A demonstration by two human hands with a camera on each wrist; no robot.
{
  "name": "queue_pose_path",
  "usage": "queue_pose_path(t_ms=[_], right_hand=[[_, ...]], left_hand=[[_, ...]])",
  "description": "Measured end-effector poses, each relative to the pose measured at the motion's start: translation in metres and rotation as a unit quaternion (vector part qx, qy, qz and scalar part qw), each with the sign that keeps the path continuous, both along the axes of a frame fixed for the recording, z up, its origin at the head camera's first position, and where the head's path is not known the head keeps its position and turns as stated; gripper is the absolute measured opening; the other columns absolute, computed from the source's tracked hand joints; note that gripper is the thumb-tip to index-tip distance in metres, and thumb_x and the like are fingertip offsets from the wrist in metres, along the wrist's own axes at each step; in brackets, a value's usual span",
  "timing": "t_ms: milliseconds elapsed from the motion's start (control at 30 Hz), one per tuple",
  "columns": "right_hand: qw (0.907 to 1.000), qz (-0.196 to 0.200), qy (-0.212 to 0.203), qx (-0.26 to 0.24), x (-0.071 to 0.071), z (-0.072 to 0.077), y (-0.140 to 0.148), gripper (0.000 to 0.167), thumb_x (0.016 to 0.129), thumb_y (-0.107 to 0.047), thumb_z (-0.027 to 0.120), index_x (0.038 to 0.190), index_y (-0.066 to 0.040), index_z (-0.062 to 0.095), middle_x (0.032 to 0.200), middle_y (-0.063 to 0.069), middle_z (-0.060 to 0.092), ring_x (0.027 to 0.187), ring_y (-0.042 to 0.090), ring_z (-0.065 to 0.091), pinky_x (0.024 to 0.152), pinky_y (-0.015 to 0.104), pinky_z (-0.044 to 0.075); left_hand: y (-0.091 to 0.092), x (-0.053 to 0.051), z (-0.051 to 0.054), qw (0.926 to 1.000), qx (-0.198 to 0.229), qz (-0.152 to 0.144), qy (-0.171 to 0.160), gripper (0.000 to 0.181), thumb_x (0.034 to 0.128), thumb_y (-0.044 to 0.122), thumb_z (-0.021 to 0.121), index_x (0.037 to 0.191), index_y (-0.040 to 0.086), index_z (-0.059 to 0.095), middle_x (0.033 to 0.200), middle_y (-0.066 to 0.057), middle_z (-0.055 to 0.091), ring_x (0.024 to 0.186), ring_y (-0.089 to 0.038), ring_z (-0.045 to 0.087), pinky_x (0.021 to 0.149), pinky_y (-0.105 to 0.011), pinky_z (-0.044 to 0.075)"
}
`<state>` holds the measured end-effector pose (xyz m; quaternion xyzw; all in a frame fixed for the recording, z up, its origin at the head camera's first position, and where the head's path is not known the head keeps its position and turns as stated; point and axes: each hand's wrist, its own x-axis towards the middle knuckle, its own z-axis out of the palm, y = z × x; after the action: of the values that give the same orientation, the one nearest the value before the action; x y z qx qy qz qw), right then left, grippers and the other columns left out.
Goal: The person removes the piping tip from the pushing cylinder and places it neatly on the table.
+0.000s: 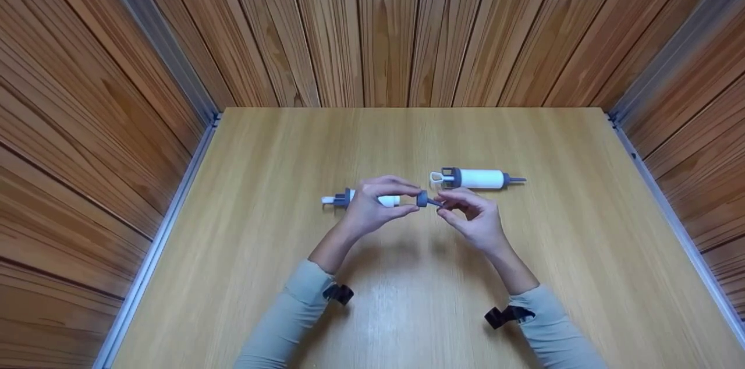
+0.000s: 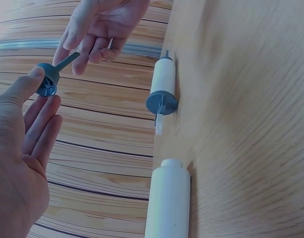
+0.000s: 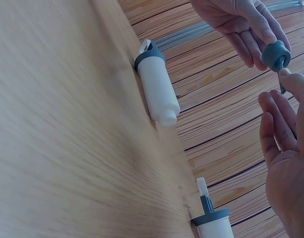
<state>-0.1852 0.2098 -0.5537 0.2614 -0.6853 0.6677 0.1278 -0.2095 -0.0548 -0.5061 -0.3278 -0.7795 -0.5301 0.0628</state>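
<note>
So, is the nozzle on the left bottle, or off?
Off: the bottle shows a bare neck, and the left hand holds the nozzle.

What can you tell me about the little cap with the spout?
The cap is blue-grey, smooth and plastic-looking: a round, hollow cup with a thin, straight spout. It's held sideways above the table. The left hand pinches its round part; the right hand is at the spout, maybe touching.
</note>
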Motion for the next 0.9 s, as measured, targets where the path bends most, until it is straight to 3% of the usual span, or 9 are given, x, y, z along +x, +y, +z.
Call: queue_pose_path(t_ms=[167, 500, 667, 900], right_hand=[[1.0, -0.002, -0.001, -0.007, -0.0003, -0.0008, -0.0012, 0.034, 0.099, -0.002, 0.085, 0.124, 0.018, 0.074, 0.116, -0.007, 0.084, 0.097, 0.018, 0.077, 0.089, 0.018, 0.065], [0.9999, 0.0, 0.002, -0.017, 0.002, -0.0005, -0.005, 0.025, 0.092, 0.027, 0.071, 0.115, 0.021, 0.075, 0.109, -0.009, 0.083, 0.097, 0.003, 0.079, 0.087, 0.016, 0.065], [0.9999, 0.0, 0.004, -0.015, 0.0022, 0.0003, -0.004, 0.025, 0.093, 0.027, 0.069, 0.116, 0.02, 0.076, 0.109, -0.008, 0.082, 0.097, 0.003, 0.079, 0.087, 0.016, 0.065], [0.9999, -0.012, 0.008, -0.005, 0.0016, 0.002, -0.0019, 0.026, 0.093, 0.026, 0.07, 0.115, 0.016, 0.08, 0.107, -0.009, 0.08, 0.095, 0.003, 0.077, 0.084, 0.015, 0.064]], left_hand=[[-0.0002, 0.0002, 0.001, 1.0, 0.0, -0.003, -0.001, 0.03, 0.0956, 0.013, 0.091, 0.125, 0.011, 0.087, 0.124, -0.009, 0.086, 0.12, -0.027, 0.081, 0.111, -0.042, 0.065], [-0.0003, 0.0005, 0.0022, 0.9998, 0.004, -0.011, 0.014, 0.03, 0.0945, 0.011, 0.091, 0.124, 0.008, 0.087, 0.123, -0.011, 0.086, 0.119, -0.028, 0.082, 0.11, -0.039, 0.065], [-0.0007, 0.0004, 0.0016, 0.9998, 0.002, -0.012, 0.014, 0.03, 0.095, 0.011, 0.091, 0.124, 0.008, 0.087, 0.124, -0.011, 0.085, 0.12, -0.028, 0.082, 0.11, -0.04, 0.065], [-0.0012, -0.0013, 0.0012, 0.999, 0.003, -0.025, 0.038, 0.029, 0.0947, 0.01, 0.091, 0.123, 0.007, 0.087, 0.124, -0.013, 0.085, 0.119, -0.03, 0.082, 0.111, -0.041, 0.065]])
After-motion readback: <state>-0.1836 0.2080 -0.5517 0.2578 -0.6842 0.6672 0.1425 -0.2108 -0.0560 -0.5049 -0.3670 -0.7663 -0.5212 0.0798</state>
